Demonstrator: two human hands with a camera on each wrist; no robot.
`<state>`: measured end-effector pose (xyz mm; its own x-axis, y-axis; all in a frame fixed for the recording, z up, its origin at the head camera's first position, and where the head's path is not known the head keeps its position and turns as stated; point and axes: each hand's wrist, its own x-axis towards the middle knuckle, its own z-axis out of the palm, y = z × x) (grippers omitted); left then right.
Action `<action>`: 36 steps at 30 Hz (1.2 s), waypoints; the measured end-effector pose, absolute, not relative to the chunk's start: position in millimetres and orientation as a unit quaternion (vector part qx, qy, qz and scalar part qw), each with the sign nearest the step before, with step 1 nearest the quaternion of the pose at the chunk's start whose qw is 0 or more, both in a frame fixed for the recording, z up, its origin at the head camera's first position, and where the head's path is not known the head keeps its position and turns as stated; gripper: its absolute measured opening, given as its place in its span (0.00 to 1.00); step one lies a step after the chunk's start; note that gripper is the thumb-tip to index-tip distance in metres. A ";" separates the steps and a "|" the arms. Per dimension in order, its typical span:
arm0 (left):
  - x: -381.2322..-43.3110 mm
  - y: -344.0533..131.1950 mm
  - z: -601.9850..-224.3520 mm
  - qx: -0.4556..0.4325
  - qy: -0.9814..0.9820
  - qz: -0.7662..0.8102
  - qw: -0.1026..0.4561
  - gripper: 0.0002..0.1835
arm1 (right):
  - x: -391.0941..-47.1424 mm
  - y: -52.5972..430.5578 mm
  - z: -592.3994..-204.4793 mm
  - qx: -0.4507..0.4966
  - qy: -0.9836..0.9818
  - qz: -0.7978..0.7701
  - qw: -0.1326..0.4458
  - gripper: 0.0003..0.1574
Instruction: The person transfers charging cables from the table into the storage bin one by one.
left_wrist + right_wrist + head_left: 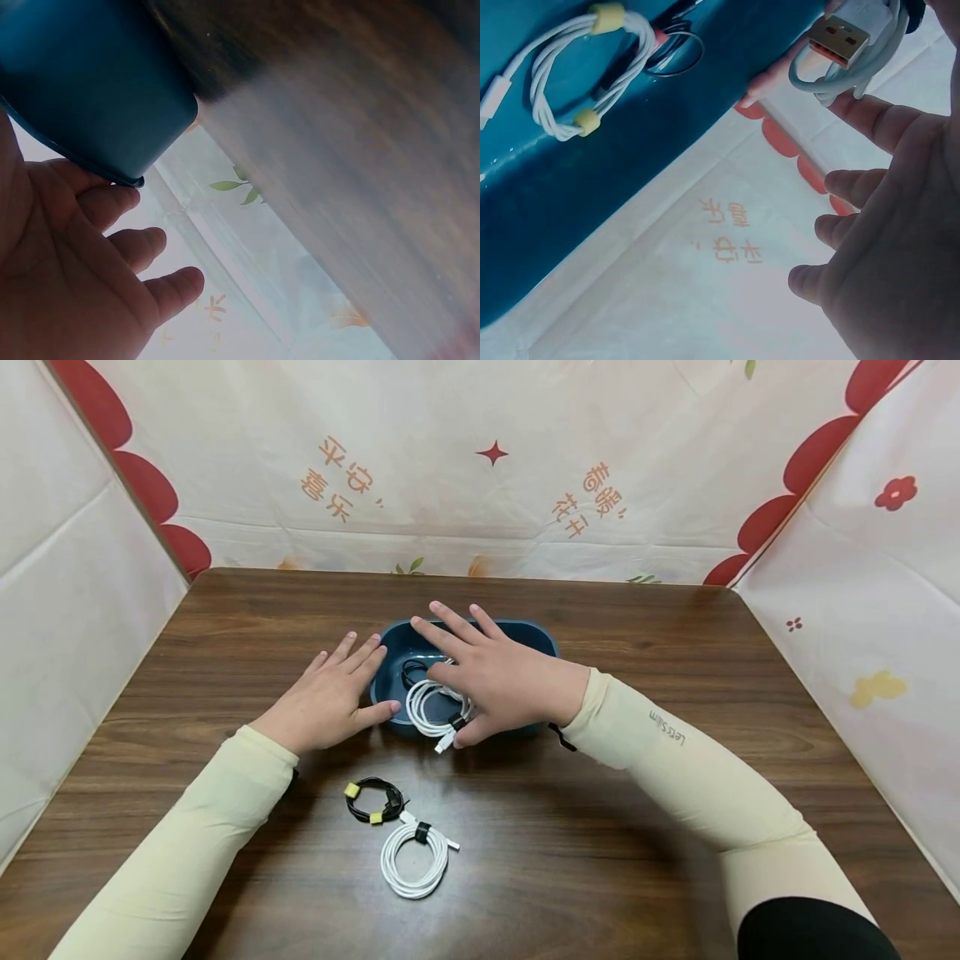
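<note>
My right hand (510,681) pinches a coiled white USB cable (413,706) between thumb and index finger, over the blue plastic bin (542,637). Its other fingers are spread. A black strap binds that coil, and its metal USB plug (840,41) shows in the right wrist view. At the bin's left end is my left hand (326,697), fingers extended, fingertips right at the rim and thumb over the edge. Inside the bin lie a white coiled cable (544,112) with yellow ties and a thin black cable (697,56).
Nearer me on the wooden table (600,877) lie a black coiled cable (352,790) with yellow ties and another white coiled cable (390,864) with a black strap. A printed white cloth (480,410) hangs behind the table and along both sides.
</note>
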<state>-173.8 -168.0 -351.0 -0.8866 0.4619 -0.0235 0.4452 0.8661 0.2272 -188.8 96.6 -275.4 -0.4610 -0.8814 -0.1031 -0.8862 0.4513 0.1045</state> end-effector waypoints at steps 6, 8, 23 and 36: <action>-173.3 -168.2 -351.3 0.231 0.966 0.112 0.044 0.49 | -201.2 94.2 -275.9 -0.516 0.853 0.076 0.018 0.49; -173.4 -168.0 -351.3 0.230 0.966 0.111 0.045 0.49 | -204.6 92.9 -276.3 -0.515 0.854 0.075 0.016 0.49; -173.2 -168.0 -350.8 0.230 0.966 0.112 0.044 0.49 | -236.5 75.3 -288.7 -0.483 0.869 0.076 0.069 0.51; -173.3 -167.3 -350.3 0.233 0.966 0.107 0.045 0.49 | -248.9 66.4 -311.8 -0.526 0.841 0.099 0.081 0.49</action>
